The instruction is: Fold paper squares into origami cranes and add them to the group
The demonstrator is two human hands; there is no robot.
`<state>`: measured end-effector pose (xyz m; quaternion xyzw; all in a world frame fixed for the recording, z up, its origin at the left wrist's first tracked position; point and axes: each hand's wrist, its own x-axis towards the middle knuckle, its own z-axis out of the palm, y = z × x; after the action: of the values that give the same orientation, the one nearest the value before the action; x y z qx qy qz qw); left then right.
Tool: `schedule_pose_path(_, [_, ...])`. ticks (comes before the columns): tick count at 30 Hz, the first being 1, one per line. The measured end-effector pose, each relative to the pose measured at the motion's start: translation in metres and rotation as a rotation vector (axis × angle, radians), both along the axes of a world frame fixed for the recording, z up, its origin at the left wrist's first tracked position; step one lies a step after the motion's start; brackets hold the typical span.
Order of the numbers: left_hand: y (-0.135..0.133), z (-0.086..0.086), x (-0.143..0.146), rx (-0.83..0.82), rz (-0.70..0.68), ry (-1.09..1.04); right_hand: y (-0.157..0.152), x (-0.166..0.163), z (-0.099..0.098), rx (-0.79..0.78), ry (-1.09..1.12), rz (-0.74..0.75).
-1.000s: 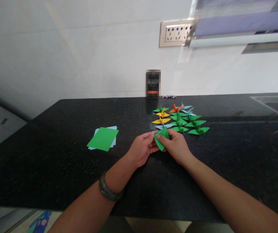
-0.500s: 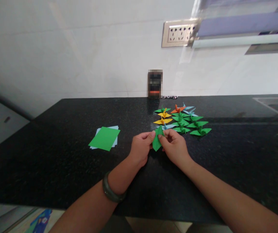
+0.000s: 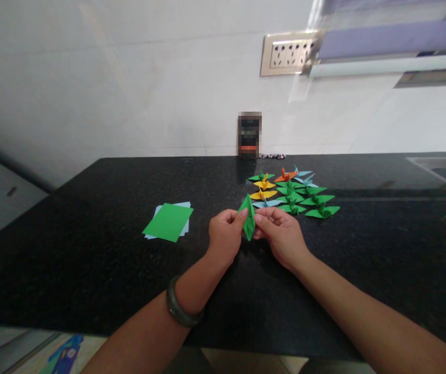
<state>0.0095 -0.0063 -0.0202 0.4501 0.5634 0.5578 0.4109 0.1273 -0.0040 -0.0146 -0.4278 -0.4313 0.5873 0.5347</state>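
A folded green paper piece (image 3: 248, 218), narrow and pointed, is held upright just above the black countertop (image 3: 90, 249). My left hand (image 3: 226, 237) pinches its left edge with thumb and fingers closed. My right hand (image 3: 279, 234) pinches its right edge, fingers also closed. Just beyond my hands lies a cluster of several finished paper cranes (image 3: 293, 195) in green, yellow, orange and light blue.
A small stack of square sheets with a green sheet (image 3: 168, 222) on top lies to the left. A dark small box (image 3: 249, 135) stands against the wall, under a wall socket strip (image 3: 287, 53). A sink edge (image 3: 441, 169) shows at far right.
The green piece has been folded narrower and turned upright between my fingers. Both hands shifted slightly left and up.
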Motion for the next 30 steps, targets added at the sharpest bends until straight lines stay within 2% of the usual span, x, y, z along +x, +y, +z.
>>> schedule_pose_path(7, [-0.005, 0.002, 0.005, 0.026, -0.032, 0.102, 0.001, -0.006, -0.002, 0.010, -0.116, 0.006])
schedule_pose_path(12, [-0.004, 0.005, 0.006, -0.085, -0.164, -0.132, 0.002, 0.001, 0.002, 0.055, -0.201, -0.022])
schedule_pose_path(17, [-0.002, 0.006, 0.005, -0.087, -0.144, -0.248, 0.003, 0.006, 0.001, 0.120, -0.258, 0.005])
schedule_pose_path(20, [-0.002, 0.008, 0.005, -0.100, -0.144, -0.228, 0.004, 0.010, -0.005, 0.159, -0.398, -0.005])
schedule_pose_path(24, [-0.001, 0.006, 0.005, -0.094, -0.180, -0.209, 0.007, 0.014, -0.009, 0.315, -0.628, -0.089])
schedule_pose_path(27, [0.001, 0.000, 0.003, -0.043, -0.271, -0.125, 0.007, 0.013, -0.009, 0.245, -0.615, -0.081])
schedule_pose_path(30, [0.002, -0.005, 0.001, -0.007, -0.263, 0.011, 0.007, 0.009, -0.007, 0.092, -0.563, -0.036])
